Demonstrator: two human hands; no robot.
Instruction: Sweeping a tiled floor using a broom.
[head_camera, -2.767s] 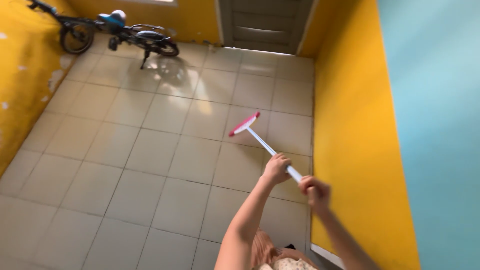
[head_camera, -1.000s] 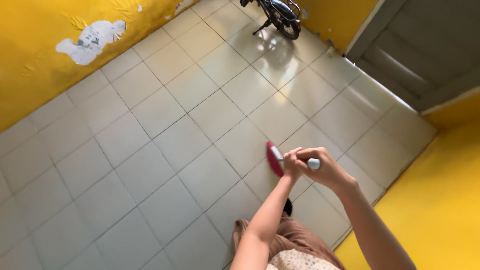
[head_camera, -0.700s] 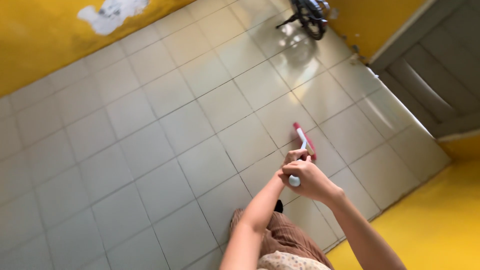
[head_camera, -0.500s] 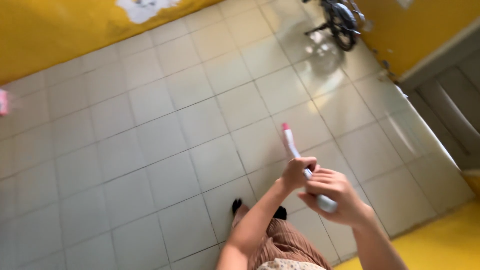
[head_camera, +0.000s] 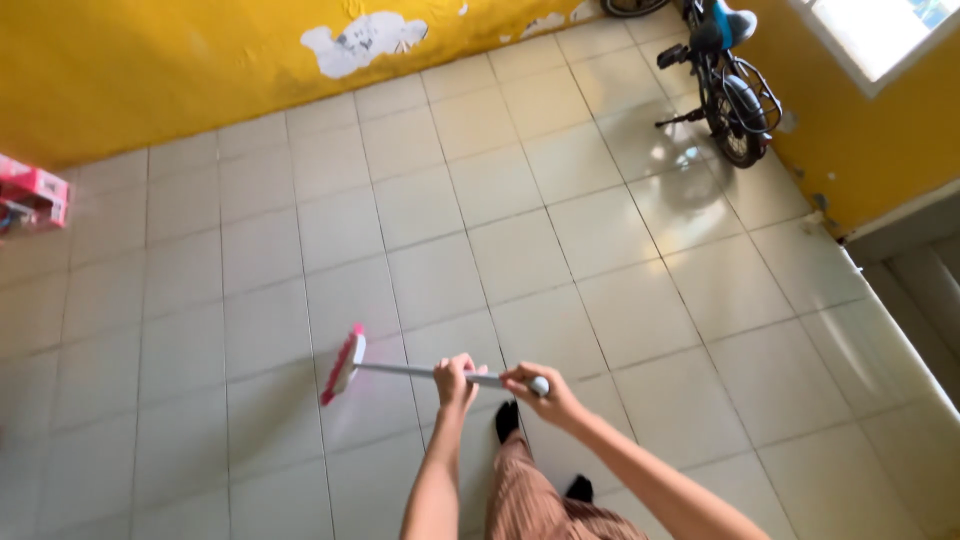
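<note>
Two hands clenched on one pale broom handle (head_camera: 400, 370): left hand (head_camera: 455, 380) wrapped mid-shaft, right hand (head_camera: 535, 392) closed near rounded end. Pink broom head (head_camera: 343, 364) set on tiled floor (head_camera: 520, 250), left of left grip. Pink box (head_camera: 35, 192) seen far left by yellow wall (head_camera: 150, 60), contents not discernible. Bicycle (head_camera: 725, 75) parked well beyond right grip.

1. Bicycle (head_camera: 725, 75): front wheel cut off by top edge.
2. Pink box (head_camera: 32, 195): cropped by left edge, blurred.
3. Broom handle (head_camera: 420, 371): middle hidden inside left hand (head_camera: 455, 378).
4. Window (head_camera: 880, 30): mostly out of frame.
</note>
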